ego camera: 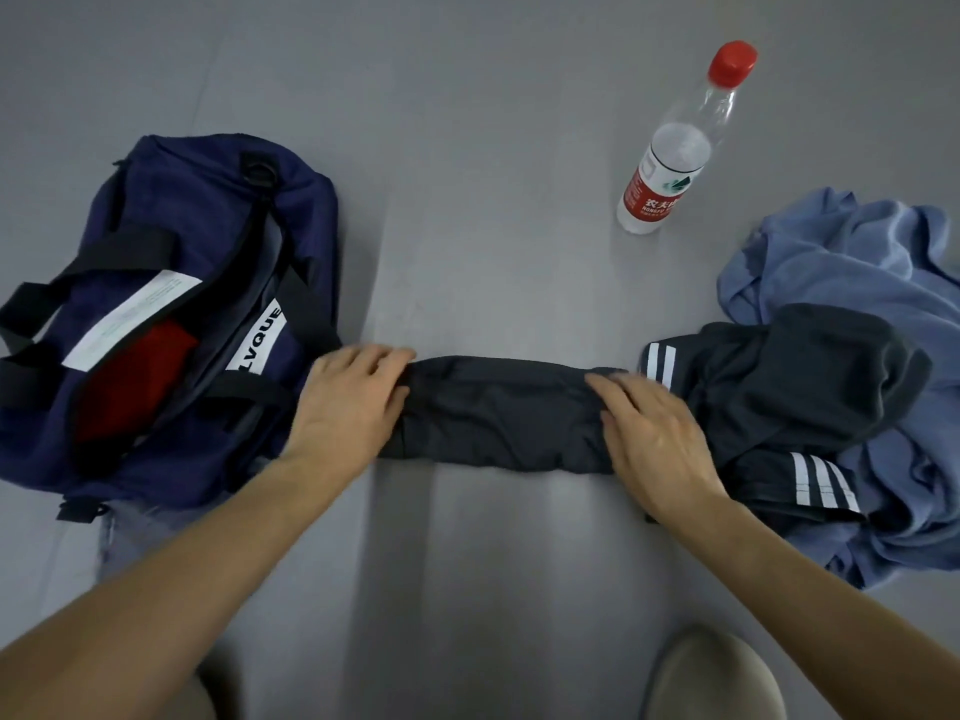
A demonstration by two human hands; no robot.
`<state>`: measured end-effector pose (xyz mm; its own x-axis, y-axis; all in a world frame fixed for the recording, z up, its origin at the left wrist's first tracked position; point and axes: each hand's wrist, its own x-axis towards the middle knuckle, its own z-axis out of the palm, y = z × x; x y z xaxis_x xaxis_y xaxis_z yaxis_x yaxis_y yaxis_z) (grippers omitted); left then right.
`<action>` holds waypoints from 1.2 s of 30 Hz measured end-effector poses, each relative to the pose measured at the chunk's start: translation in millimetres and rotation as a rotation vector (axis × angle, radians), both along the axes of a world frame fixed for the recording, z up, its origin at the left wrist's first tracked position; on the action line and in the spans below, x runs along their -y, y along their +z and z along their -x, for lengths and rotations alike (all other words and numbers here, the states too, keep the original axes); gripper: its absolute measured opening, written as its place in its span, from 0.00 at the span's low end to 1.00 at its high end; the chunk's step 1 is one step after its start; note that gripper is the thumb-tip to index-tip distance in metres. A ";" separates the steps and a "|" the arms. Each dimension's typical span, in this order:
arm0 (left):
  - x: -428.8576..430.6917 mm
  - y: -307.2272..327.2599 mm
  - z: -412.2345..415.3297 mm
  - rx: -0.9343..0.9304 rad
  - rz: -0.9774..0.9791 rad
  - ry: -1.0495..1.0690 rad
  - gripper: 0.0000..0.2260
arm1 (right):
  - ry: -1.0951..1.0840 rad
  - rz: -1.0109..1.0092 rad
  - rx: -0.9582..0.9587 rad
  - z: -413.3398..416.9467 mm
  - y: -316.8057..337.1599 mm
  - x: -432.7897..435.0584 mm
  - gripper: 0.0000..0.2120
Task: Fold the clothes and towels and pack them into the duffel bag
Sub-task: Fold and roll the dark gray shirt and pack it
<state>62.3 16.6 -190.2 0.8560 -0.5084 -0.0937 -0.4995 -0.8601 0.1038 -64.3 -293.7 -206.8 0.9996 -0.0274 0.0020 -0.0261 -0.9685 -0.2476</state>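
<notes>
A dark navy garment [501, 415], folded into a long narrow strip, lies across the middle of the grey surface. My left hand [350, 402] rests flat on its left end and my right hand [654, 433] lies flat on its right end, fingers spread. The navy duffel bag [171, 241] stands unzipped at the left, touching my left hand, with a red cloth [132, 379] inside. At the right, dark shorts with white stripes [789, 402] lie on a crumpled light blue garment [852, 262].
A water bottle [675, 158] with a red cap and red label stands behind the garments at the right. My knees [717, 678] show at the bottom edge. Bare grey surface stretches behind and in front of the folded strip.
</notes>
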 end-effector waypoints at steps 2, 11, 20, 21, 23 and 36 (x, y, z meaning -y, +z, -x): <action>16.3 -3.5 17.7 0.136 0.080 -0.070 0.19 | 0.126 0.088 0.055 1.6 -13.8 -3.6 0.23; 25.8 -46.1 50.2 -0.124 -0.170 -0.095 0.29 | 0.206 0.202 -0.269 16.6 -25.9 -14.0 0.34; 93.8 -34.7 -4.3 -0.211 -0.171 0.008 0.23 | 0.241 0.041 -0.210 53.7 -19.1 -85.1 0.27; 97.2 -37.0 3.4 -0.218 -0.163 0.003 0.24 | 0.236 0.026 -0.181 54.2 -20.8 -85.9 0.28; 94.8 -42.0 20.5 -0.198 -0.153 -0.022 0.26 | 0.302 0.024 -0.127 56.0 -23.2 -79.0 0.30; 29.9 -55.2 98.4 -0.248 -0.037 -0.266 0.28 | 0.501 0.078 -0.098 58.5 -33.3 -59.1 0.31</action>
